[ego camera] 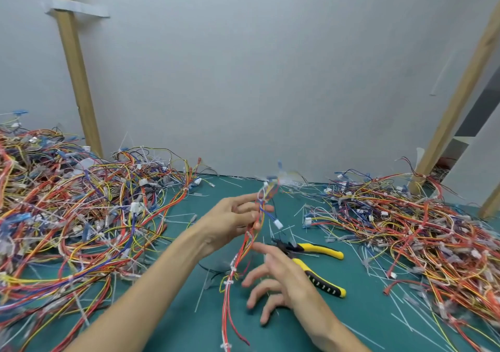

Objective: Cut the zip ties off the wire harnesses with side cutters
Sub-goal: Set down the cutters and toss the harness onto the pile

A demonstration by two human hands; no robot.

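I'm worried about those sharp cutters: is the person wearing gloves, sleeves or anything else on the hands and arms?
No. The left hand and right hand wear no gloves; the left forearm and right forearm show no sleeves. No watch, ring or bracelet is visible.

Matt green mat (pixel 359 311), glossy plastic side-cutter handles (pixel 322 249).

One wide-angle head view looks forward and down, close over the green mat (pixel 186 324), facing the grey wall (pixel 270 81).
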